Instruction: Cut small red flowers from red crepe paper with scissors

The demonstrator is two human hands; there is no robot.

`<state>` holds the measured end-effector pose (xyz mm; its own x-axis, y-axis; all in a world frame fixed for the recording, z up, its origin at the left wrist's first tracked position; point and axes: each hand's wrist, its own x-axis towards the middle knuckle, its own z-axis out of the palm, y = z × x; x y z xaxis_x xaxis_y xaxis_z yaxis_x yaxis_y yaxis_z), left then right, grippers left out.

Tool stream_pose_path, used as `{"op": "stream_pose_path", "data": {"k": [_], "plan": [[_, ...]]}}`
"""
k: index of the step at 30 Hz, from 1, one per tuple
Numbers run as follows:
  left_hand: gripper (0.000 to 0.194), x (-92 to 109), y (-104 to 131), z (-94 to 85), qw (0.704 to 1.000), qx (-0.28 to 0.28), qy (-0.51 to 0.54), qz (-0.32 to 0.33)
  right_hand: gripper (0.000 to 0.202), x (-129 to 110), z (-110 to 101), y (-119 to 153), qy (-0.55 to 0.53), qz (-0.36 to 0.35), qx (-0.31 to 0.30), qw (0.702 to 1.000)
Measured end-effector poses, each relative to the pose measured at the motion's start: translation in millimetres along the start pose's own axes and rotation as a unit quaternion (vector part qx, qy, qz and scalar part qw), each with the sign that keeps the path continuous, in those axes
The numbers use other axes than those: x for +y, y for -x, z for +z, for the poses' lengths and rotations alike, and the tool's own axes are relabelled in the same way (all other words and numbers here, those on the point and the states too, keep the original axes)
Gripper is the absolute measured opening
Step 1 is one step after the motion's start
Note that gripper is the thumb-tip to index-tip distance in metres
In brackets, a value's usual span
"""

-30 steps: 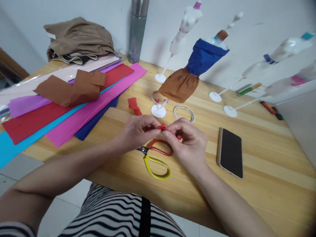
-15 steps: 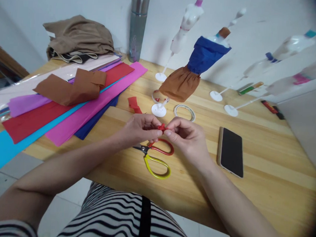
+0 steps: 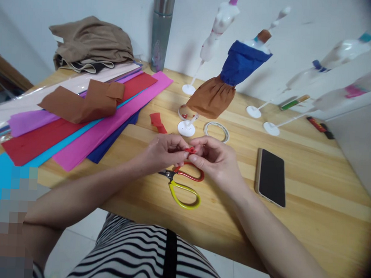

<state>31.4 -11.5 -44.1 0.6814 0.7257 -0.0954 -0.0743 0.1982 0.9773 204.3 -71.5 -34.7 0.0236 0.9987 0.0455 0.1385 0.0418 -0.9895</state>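
A small crumpled red piece [image 3: 190, 150] is pinched between both hands near the table's front. My left hand [image 3: 167, 153] grips its left side with thumb and fingers. From the right, my right hand [image 3: 217, 159] holds it, the thumb nearly meeting the left one. Just below lie scissors [image 3: 185, 196] with one red and one yellow handle, their blades partly under my left hand. A red scrap [image 3: 158, 123] rests beyond my left hand. Behind the hands stands a small mannequin in a blue top [image 3: 245, 64] and brown skirt [image 3: 211, 98].
Coloured paper strips [image 3: 102, 128], a brown sheet [image 3: 91, 102] and folded cloth [image 3: 92, 41] lie at left. A bottle [image 3: 162, 30] stands at the back. Tape rings [image 3: 217, 125] sit beyond the hands, a phone [image 3: 271, 176] at right, and more mannequins [image 3: 342, 56] behind.
My right hand has shifted slightly left, its thumb closer to my left thumb. The red piece has turned a little between the fingers.
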Motion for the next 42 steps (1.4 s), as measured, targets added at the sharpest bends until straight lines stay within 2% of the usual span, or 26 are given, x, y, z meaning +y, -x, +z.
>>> {"op": "stream_pose_path", "data": {"k": [3, 7, 14, 16, 18, 20, 22, 24, 28, 31, 33, 36, 39, 42], "plan": [[0.008, 1, 0, 0.4, 1.000, 0.008, -0.014, -0.017, 0.022, -1, 2, 1, 0.010, 0.011, -0.007, 1.000], [0.007, 3, 2, 1.9, 0.999, 0.015, -0.037, -0.027, 0.019, -2, 2, 2, 0.006, 0.013, 0.018, 1.000], [0.012, 8, 1, -0.6, 0.998, 0.028, 0.049, -0.042, 0.029, 6, -1, -5, -0.107, 0.058, 0.023, 0.992], [0.023, 6, -1, -3.2, 0.993, 0.032, 0.083, -0.081, 0.024, 8, 0, -6, -0.092, 0.013, 0.052, 0.994], [0.039, 3, -3, -5.8, 0.981, 0.009, 0.116, -0.153, 0.015, 9, 1, -4, -0.030, -0.078, 0.089, 0.992], [0.052, 0, -5, -7.6, 0.962, -0.033, 0.158, -0.220, 0.011, 10, 2, -2, 0.051, -0.177, 0.099, 0.978], [0.053, -3, -5, -8.5, 0.948, -0.067, 0.192, -0.245, 0.014, 11, 2, -1, 0.110, -0.240, 0.075, 0.962], [0.040, -4, -5, -9.0, 0.948, -0.075, 0.201, -0.233, 0.015, 14, 2, -1, 0.135, -0.254, 0.045, 0.957], [0.018, -3, -4, -10.4, 0.963, -0.022, 0.185, -0.197, 0.007, 20, 0, -5, 0.153, -0.202, 0.036, 0.967], [0.011, -3, -7, -11.6, 0.967, 0.038, 0.176, -0.180, 0.007, 23, 0, -9, 0.095, -0.107, 0.046, 0.989], [0.008, -3, -9, -12.1, 0.968, 0.055, 0.172, -0.176, 0.012, 25, 1, -10, 0.044, -0.037, 0.028, 0.998], [0.027, -4, -12, -13.0, 0.961, 0.056, 0.186, -0.198, 0.019, 28, 2, -10, 0.014, 0.023, 0.005, 1.000], [0.053, -6, -15, -14.4, 0.945, 0.045, 0.227, -0.232, 0.026, 32, 3, -11, 0.000, 0.048, 0.021, 0.999], [0.063, -6, -16, -15.0, 0.939, 0.033, 0.247, -0.237, 0.033, 35, 2, -11, -0.004, 0.067, 0.029, 0.997]]}}
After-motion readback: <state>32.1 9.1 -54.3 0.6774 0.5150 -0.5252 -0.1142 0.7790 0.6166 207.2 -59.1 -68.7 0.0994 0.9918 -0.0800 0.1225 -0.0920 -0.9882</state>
